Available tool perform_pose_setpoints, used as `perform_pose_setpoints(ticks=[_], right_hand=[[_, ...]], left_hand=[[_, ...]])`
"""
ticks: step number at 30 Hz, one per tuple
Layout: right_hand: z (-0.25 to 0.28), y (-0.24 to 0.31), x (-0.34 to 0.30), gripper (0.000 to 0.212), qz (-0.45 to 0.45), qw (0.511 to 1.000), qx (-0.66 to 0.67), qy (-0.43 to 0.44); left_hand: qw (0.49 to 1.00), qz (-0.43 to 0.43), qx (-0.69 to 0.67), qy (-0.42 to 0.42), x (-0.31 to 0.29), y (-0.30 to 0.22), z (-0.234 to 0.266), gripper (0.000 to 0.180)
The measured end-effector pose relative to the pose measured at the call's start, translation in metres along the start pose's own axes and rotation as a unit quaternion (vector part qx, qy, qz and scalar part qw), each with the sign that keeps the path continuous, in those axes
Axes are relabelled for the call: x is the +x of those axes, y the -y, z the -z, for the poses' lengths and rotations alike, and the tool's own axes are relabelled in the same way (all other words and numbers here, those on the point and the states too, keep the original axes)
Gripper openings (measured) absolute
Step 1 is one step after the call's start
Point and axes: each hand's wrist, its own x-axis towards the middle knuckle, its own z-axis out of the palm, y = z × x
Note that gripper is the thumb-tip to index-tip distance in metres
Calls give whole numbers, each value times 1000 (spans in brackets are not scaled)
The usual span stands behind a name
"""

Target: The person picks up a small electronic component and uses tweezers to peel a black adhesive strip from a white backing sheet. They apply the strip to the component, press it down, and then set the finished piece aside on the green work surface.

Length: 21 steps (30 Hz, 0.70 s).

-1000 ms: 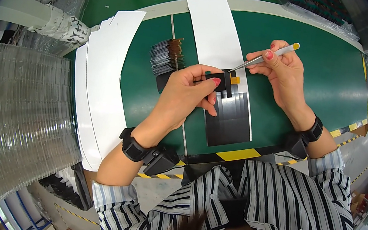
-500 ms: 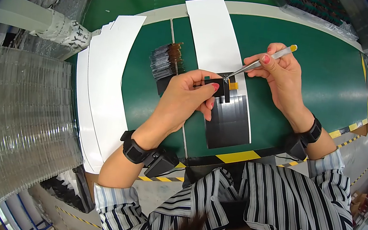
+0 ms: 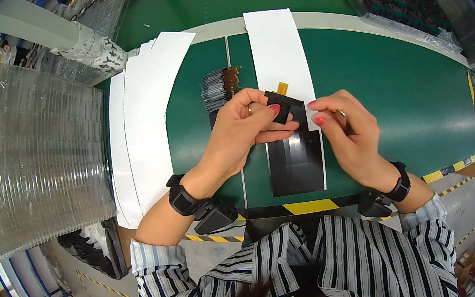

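left hand (image 3: pixel 240 126) pinches the black part (image 3: pixel 286 102) between its fingers. right hand (image 3: pixel 354 137) (cannot tell its hold) curls just beside it.

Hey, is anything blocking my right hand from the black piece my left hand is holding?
Nothing visible does. Your right hand is beside the right edge of the black piece; I can't tell whether they touch. The white paper lies underneath, not in the way.
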Motion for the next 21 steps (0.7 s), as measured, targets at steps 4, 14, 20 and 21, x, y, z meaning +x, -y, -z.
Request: perform_pose_setpoints(ticks=[4, 14, 20, 21], right_hand=[[-11, -2, 2, 14, -10, 999, 14, -33], [-12, -9, 0, 11, -26, 999, 20, -37], [-9, -8, 2, 8, -85, 995, 25, -46], [-9, -8, 2, 8, -84, 995, 26, -46]], left_hand=[[999, -9, 28, -21, -2, 0, -6, 8], [996, -3, 73, 47, -5, 5, -5, 8], [959, -165, 228, -30, -7, 6, -7, 10], [944, -197, 262, -46, -7, 6, -5, 10]])
